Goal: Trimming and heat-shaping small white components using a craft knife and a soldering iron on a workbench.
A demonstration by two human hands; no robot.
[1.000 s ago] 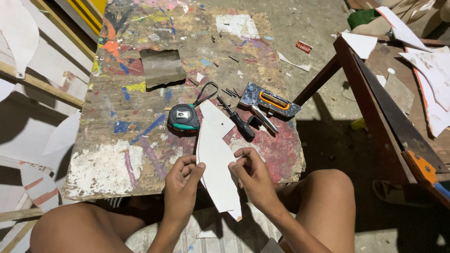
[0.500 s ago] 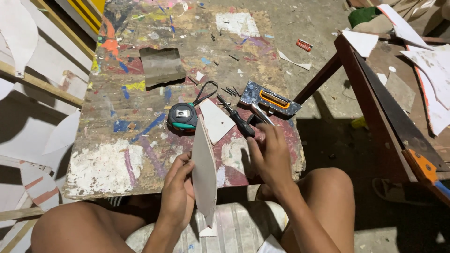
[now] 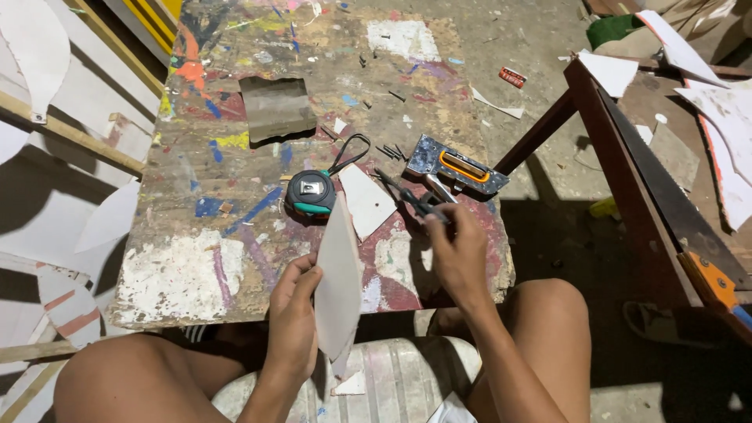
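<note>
**Left hand keeps the cut-out, right hand goes to the scissors**

Fingers of the left hand [image 3: 291, 321] are curled around the edge of a white leaf-shaped cut-out [image 3: 338, 282], thumb on the near face, holding it upright and nearly edge-on over the front edge of the paint-splashed board [image 3: 180, 274]. Fingertips of the right hand [image 3: 458, 254] are closed on the handles of the dark scissors [image 3: 407, 200], which lie on the board just in front of the staple gun [image 3: 454, 166].

No box, tray or other container shows on the board; small dark screws [image 3: 389, 150] lie loose on its surface.

A second ago both hands held the cut-out flat between them. Since then the right hand has let go and moved up to the scissors, and the sheet has turned from face-on to nearly edge-on in the left hand alone.

Beside the cut-out sit a tape measure [image 3: 311, 193] in black and teal with a looped strap, and a small white offcut [image 3: 368, 202] touching the scissors' blades. A small red packet [image 3: 512, 77] lies on the ground beyond the board's far right corner.
</note>
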